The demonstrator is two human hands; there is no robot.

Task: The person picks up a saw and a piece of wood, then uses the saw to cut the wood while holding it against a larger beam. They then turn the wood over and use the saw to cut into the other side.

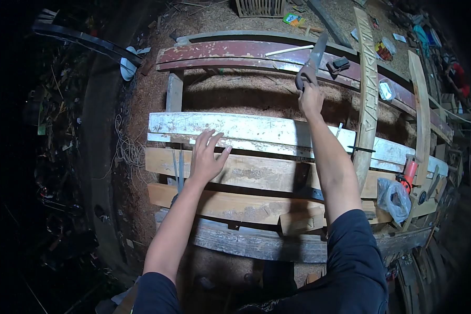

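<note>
My right hand (311,99) is stretched forward, fingers wrapped round the dark handle of a hand saw (315,54). The saw's blade points up and away, overlapping the far red-brown plank (214,51). Nearer to me, my left hand (208,160) has its fingers spread, fingertips at the white-painted plank (246,124) and palm over the bare wood plank (267,171) in front of it. Two thin metal strips (181,170) stand out beside my left wrist. A small black object (338,66) and a pale stick (288,51) lie on the red-brown plank.
A long board with carved marks (368,78) crosses the planks on the right. Beyond it are another bare board (419,104), a red power tool (411,171) and a clear plastic bag (394,200). Tangled wire (128,149) lies at left; a slatted crate (260,7) stands at the back.
</note>
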